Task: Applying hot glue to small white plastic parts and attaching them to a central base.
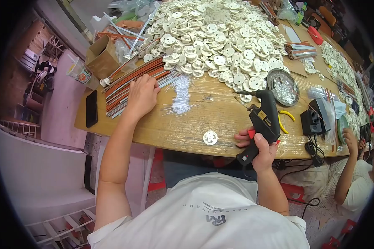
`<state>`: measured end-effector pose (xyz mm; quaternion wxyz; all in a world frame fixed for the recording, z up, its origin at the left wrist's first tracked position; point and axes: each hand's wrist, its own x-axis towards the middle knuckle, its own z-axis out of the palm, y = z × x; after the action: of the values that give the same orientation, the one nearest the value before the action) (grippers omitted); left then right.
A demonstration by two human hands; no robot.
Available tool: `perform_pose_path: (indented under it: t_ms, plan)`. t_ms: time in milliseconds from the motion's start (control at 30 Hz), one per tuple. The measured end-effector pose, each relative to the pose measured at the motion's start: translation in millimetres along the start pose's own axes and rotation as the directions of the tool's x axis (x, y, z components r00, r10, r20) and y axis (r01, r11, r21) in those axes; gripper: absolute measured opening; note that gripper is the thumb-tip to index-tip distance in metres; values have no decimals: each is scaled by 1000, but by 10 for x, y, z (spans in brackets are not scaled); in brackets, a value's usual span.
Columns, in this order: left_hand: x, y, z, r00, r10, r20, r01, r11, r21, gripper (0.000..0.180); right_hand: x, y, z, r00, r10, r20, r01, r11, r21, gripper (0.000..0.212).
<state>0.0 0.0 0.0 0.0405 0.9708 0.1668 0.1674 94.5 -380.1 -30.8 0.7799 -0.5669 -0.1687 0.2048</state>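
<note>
Perhaps risked scattering the pile (220, 41) by swinging the gun (270, 114) too low. Held the gun right of centre, wrapped in the right hand (260, 152) and aimed left; laid the left hand (142, 96), curled, on the strips (115, 99) at left, but could not tell whether pinching any.

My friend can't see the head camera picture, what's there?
A right hand holds a black gun-shaped tool over a table, while the left hand is at brown and grey strips. Beyond lies a big heap of round white pieces.
</note>
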Motion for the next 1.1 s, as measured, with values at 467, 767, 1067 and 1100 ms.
perform_pose_path:
  t_ms: [467,767,1067,1100]
  plan:
    - [2,-40,62,996,43,-79,-33,992,123,5,-17,-27,19,1000,-17,9,17,1000,-7,44]
    - [69,-65,-12,969,125,-212,-90,981,170,5,-32,4,-7,1000,22,8,-22,1000,13,37]
    - [-17,-41,-73,972,165,-170,-161,986,35,14,-52,-11,3,998,-11,69,6,997,80,28]
    - [-24,-42,-94,970,173,-173,-169,985,35,14,-52,-17,1,998,-19,64,13,997,81,28]
